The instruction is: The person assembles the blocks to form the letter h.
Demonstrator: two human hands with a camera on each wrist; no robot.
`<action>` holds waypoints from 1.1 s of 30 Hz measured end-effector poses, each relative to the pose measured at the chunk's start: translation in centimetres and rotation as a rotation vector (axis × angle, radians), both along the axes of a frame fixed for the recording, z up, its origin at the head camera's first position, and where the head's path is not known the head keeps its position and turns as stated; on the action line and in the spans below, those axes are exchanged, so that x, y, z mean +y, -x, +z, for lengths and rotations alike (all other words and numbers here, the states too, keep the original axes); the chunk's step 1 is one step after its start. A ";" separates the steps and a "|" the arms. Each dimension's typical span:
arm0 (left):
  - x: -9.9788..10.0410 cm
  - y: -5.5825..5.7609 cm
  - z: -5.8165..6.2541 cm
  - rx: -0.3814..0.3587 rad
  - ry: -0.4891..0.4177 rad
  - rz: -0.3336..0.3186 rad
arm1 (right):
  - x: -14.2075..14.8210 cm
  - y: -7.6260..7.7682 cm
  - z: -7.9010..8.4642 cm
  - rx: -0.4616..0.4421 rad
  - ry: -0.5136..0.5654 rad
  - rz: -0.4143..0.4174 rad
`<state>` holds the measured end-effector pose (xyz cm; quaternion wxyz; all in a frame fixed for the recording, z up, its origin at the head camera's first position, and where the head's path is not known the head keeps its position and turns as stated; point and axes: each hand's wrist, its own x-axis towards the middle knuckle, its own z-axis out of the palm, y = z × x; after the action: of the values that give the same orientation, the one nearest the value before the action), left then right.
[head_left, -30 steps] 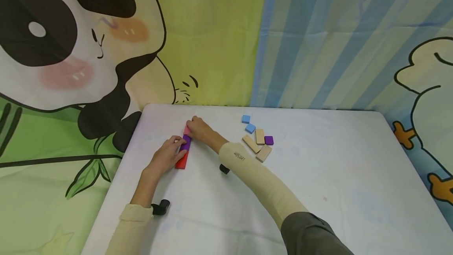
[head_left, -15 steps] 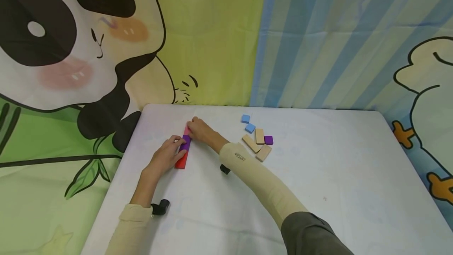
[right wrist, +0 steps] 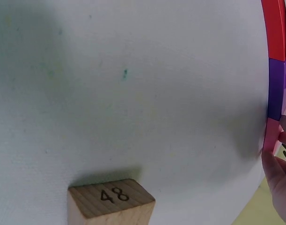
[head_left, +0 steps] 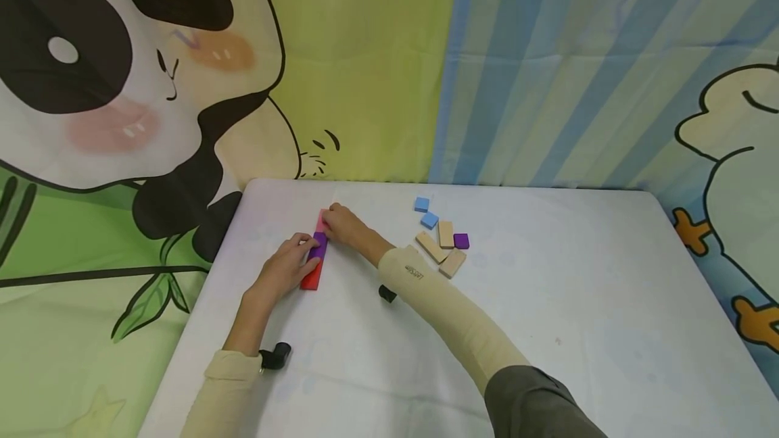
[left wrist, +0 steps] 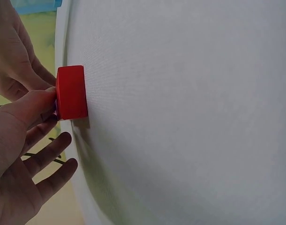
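A red block [head_left: 310,281], a purple block [head_left: 319,247] and a pink block [head_left: 320,223] lie end to end in a row at the table's left. My left hand [head_left: 285,268] pinches the purple block near its joint with the red one; in the left wrist view the thumb lies by the red block [left wrist: 72,93] and the other fingers are spread. My right hand [head_left: 347,225] grips the pink block at the far end of the row. The right wrist view shows the row along its right edge, with fingertips at the pink block [right wrist: 272,133].
Right of the row lie two light blue blocks [head_left: 429,220], several plain wooden blocks [head_left: 431,247] and a small purple block [head_left: 461,241]. One wooden block [right wrist: 117,199] bears the number 48. A printed curtain [head_left: 365,66] hangs behind the white table [head_left: 548,330].
My right hand has shifted very slightly toward me along the pink block, so more of its far end shows. The left hand and the blocks stay in place.
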<state>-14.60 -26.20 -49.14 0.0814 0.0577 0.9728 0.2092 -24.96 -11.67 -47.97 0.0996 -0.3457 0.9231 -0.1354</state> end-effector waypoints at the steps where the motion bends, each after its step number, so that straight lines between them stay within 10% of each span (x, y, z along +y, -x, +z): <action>1: 0.0 0.0 0.0 -0.002 -0.001 0.000 | 0.0 -0.1 0.0 0.005 -0.007 -0.001; 9: 0.0 0.1 0.0 -0.010 -0.005 -0.002 | 2.5 -1.0 2.5 0.007 -0.007 0.045; 16: 0.0 0.0 -0.1 -0.032 -0.001 0.017 | 11.0 -2.4 4.5 -0.007 0.095 0.107; 24: -0.1 -0.3 -0.3 0.004 -0.004 -0.006 | 21.8 -5.3 2.1 -0.040 0.230 -0.021; 33: 0.0 -0.3 -0.4 0.008 -0.010 -0.007 | 26.6 -8.5 0.6 0.087 0.214 -0.135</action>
<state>-14.31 -26.23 -49.50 0.0779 0.0621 0.9718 0.2136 -16.51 14.98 -47.35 0.0124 -0.2971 0.9280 -0.2245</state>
